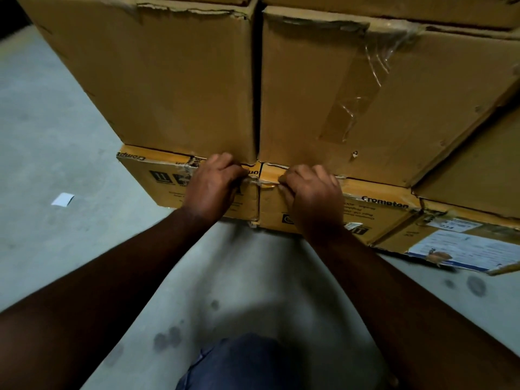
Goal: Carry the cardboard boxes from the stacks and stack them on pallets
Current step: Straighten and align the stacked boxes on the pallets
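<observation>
Both hands, left hand and right hand, are hooking curled fingers into the torn seam under the upper boxes, atop the bottom-row boxes on the floor; cardboard is likely tearing, load shifting.

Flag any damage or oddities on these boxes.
The upper left box has a torn, ragged top edge. The upper right box carries wrinkled, peeling tape. The label on the bottom right box is ripped. A paper scrap lies on the floor.
</observation>
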`<action>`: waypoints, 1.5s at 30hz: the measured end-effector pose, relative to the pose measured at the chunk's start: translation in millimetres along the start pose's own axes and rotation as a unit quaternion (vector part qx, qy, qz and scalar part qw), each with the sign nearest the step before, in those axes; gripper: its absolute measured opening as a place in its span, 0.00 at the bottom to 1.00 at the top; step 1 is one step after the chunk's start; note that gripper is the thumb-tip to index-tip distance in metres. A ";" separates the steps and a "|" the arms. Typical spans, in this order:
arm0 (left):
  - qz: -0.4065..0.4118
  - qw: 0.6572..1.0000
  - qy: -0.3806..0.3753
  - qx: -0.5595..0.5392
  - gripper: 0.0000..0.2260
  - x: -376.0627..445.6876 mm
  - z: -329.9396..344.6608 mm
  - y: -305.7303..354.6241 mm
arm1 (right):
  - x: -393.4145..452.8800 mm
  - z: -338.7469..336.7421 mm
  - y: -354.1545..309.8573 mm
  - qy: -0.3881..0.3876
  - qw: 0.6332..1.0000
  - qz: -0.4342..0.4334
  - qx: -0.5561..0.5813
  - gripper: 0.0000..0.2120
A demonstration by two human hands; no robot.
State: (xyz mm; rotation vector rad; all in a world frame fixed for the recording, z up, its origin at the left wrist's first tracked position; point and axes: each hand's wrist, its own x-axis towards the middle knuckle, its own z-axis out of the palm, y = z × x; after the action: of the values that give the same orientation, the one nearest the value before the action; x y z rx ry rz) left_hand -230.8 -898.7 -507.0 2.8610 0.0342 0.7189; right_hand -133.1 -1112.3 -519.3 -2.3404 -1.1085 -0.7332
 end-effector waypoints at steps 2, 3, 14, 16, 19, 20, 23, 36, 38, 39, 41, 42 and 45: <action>0.004 1.000 -0.015 0.018 0.19 -3.7 -2.6 2.7 | -4.3 -1.6 6.8 -0.024 0.999 -0.037 -0.017 0.16; 0.007 0.999 -0.021 0.034 0.22 -6.0 -1.6 3.6 | -5.8 -1.4 10.8 -0.031 0.998 -0.049 -0.026 0.18; 0.021 0.993 0.055 0.103 0.17 -11.7 37.2 -0.7 | -7.9 21.6 19.1 -0.001 0.998 -0.058 -0.035 0.13; 0.027 0.993 0.056 0.104 0.17 -11.1 37.8 -3.0 | -7.9 24.3 18.3 0.013 0.998 -0.052 -0.035 0.13; 0.023 0.992 0.055 0.109 0.18 -10.8 38.3 0.1 | -8.7 27.7 17.5 0.011 0.998 -0.043 -0.038 0.13; 0.017 0.992 0.056 0.110 0.17 -10.1 37.1 3.2 | -7.2 27.2 17.1 0.004 0.998 -0.039 -0.039 0.13; 0.003 0.994 0.033 0.104 0.16 -8.4 26.8 12.7 | 0.6 13.5 6.5 -0.046 0.998 -0.023 -0.045 0.15; -0.218 0.913 0.330 -0.102 0.31 66.3 -137.3 9.1 | 113.5 -131.9 -35.9 0.030 0.995 -0.084 0.033 0.18; -0.328 0.850 0.375 -0.169 0.45 76.9 -155.4 -12.4 | 129.6 -144.0 -36.1 0.046 0.996 -0.066 0.028 0.19; -0.367 0.834 0.364 -0.194 0.52 79.4 -160.0 -26.0 | 135.8 -147.5 -35.7 0.051 0.996 -0.062 0.029 0.19; -0.399 0.832 0.310 -0.228 0.59 75.9 -164.7 -48.1 | 144.0 -149.9 -39.5 0.050 0.996 -0.064 0.028 0.20; -0.397 0.838 0.289 -0.239 0.60 73.1 -165.8 -55.4 | 147.4 -148.6 -43.1 0.044 0.996 -0.066 0.030 0.21; -0.392 0.844 0.267 -0.251 0.63 69.8 -167.4 -63.7 | 156.4 -138.5 -58.5 0.001 0.997 -0.059 0.049 0.27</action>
State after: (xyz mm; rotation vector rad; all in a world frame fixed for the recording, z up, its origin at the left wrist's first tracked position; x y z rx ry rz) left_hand -246.5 -801.4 -341.9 1.8124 0.8867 1.0759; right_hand -133.5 -1072.5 -306.0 -2.2068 -1.2616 -0.7067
